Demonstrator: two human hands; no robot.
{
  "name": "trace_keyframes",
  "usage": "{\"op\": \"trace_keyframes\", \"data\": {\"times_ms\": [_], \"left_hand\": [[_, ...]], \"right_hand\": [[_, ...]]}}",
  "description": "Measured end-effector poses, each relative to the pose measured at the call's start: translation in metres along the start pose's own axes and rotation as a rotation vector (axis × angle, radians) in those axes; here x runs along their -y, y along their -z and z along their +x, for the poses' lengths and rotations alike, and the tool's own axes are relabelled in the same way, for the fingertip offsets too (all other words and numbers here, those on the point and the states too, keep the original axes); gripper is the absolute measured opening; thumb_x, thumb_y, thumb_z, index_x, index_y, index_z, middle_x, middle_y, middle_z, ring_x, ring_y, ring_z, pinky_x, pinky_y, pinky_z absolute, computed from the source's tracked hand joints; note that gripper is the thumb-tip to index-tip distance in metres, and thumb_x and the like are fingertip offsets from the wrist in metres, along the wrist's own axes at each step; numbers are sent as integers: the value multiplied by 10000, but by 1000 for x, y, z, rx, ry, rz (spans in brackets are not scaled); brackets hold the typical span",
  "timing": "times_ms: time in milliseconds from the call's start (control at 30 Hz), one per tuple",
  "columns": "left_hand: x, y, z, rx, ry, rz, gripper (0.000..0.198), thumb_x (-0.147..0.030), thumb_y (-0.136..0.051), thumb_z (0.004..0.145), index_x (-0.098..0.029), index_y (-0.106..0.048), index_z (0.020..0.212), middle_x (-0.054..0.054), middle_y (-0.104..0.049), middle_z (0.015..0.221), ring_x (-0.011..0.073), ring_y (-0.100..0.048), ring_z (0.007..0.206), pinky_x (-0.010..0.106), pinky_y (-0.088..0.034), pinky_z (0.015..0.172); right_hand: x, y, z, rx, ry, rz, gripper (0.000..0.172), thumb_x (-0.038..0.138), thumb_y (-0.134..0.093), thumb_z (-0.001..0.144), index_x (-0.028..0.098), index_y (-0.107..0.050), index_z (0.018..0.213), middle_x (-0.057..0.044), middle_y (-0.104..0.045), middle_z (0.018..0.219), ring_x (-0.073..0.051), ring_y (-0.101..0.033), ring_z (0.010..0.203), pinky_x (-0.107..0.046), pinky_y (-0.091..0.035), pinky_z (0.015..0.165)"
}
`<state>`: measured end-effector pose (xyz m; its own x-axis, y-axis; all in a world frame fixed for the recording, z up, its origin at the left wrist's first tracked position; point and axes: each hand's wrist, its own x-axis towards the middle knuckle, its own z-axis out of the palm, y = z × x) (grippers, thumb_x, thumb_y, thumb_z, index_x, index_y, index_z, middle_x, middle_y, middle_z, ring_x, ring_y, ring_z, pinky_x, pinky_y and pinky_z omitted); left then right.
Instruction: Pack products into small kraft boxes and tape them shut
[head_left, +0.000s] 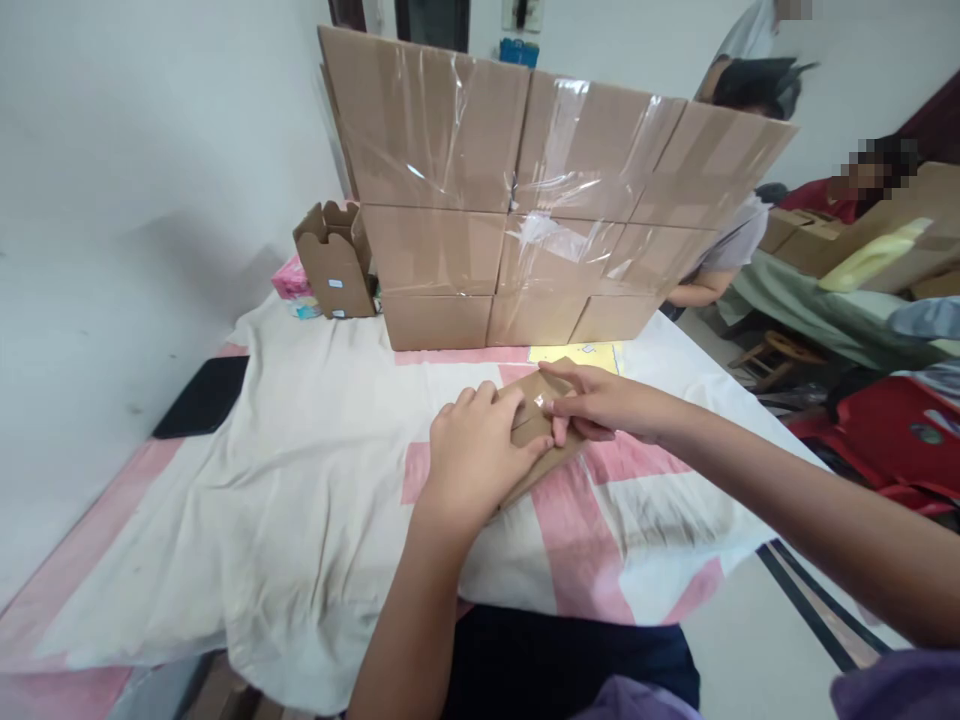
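A small flat brown cardboard box (541, 440) lies on the white and pink cloth (300, 480) in front of me. My left hand (476, 450) rests on top of its near end with the fingers curled over it, holding it down. My right hand (596, 403) comes in from the right and pinches the box's far flap, where a bit of clear tape shows under thumb and fingertips. Both hands touch the same box.
A stack of taped brown cartons (525, 190) wrapped in clear film stands behind the small box. An open folded carton (334, 262) sits at the stack's left. A black flat object (202, 395) lies at the left edge. Other people (739, 150) and red chairs (892, 435) are at right.
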<state>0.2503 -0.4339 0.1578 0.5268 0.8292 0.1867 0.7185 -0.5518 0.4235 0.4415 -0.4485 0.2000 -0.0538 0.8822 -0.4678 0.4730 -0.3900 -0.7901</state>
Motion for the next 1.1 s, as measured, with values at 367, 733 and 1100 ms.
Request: {"op": "trace_keyframes", "data": {"times_ms": [367,733,1100], "left_hand": [[6,-7,-5,-65,-40,5,387,-563,-620,891,-326,-629,1196,22,-628,1027,259,-596,1013,405,-444,806],[7,-16,-5,-140,-141,31,308,-521,-551,940,-352,-679,1163,46,-586,1077,245,-565,1032,398,-425,807],[-1,-20,-5,-131,-104,40,329,-445,-450,985,-342,-694,1181,78,-595,1113,273,-527,1089,425,-422,853]], "right_hand": [[16,-1,7,47,-126,64,858,114,-530,969,169,-13,1651,-46,-757,682,-77,-368,325,-184,-238,363],[18,-10,13,-77,-189,-1,806,45,-486,965,159,-81,1652,5,-687,568,-77,-349,289,-186,-229,339],[25,-10,13,-58,-249,-127,894,80,-564,942,174,-32,1655,-8,-715,628,-72,-371,316,-183,-252,344]]}}
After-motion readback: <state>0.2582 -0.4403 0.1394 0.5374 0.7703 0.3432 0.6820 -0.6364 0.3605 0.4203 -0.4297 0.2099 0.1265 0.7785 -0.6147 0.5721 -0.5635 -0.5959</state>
